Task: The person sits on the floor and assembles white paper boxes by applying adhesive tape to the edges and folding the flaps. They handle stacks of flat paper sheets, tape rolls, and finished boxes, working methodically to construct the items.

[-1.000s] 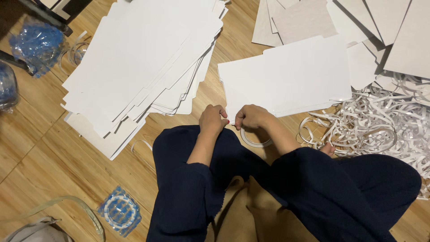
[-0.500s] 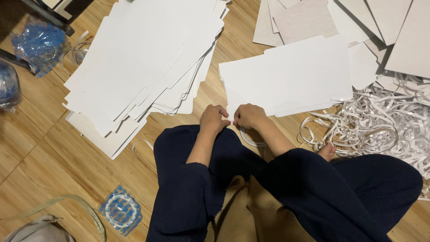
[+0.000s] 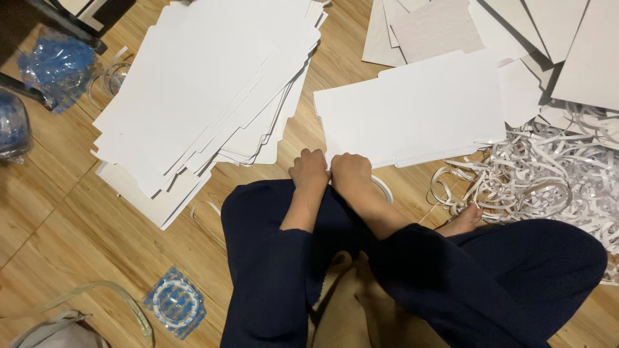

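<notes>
The left hand (image 3: pixel 309 171) and the right hand (image 3: pixel 350 174) sat knuckle to knuckle on the wooden floor (image 3: pixel 71 212), both curled into loose fists at the near edge of a white card sheet (image 3: pixel 412 106); the fingers were tucked under, so whether they pinched the sheet's edge or a strip I could not tell; a thin white paper strip (image 3: pixel 383 188) looped out just beside the right hand; the sheet lay flat in front of the crossed legs, between a big fanned stack of white sheets (image 3: pixel 206 90) toward the floor's left side and a heap of curled paper trimmings (image 3: pixel 548 174) at its right; a blue packet (image 3: pixel 175 301) lay near the left knee
</notes>
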